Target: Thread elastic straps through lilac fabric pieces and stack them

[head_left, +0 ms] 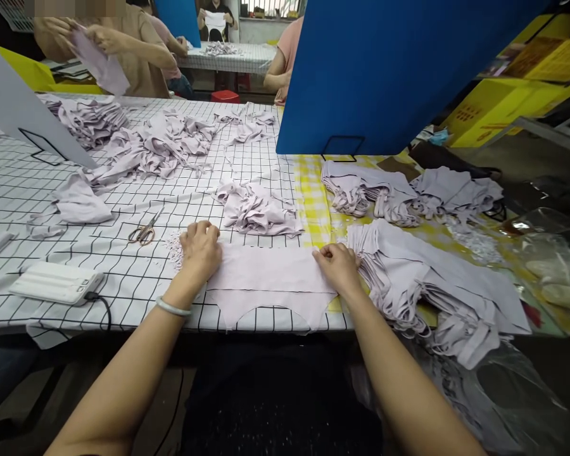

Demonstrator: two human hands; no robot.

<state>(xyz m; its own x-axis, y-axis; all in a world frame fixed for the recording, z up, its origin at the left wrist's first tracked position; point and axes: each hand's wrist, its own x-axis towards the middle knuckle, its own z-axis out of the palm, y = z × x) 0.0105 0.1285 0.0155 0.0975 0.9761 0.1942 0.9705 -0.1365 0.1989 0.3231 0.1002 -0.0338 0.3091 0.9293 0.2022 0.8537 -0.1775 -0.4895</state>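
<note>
A pale lilac fabric piece (270,278) lies flat at the table's near edge, its curved cut hanging over the front. My left hand (200,250) presses on its left end with fingers curled down. My right hand (338,266) pinches the fabric's upper right corner. A tall stack of the same lilac pieces (432,285) sits just right of my right hand. A small crumpled heap (256,209) lies just beyond the flat piece.
Scissors (145,231) lie left of my left hand, a white power bank (54,283) with cable nearer the edge. More lilac piles (156,145) cover the far table. A blue board (384,69) stands upright. Other people handle fabric across the table.
</note>
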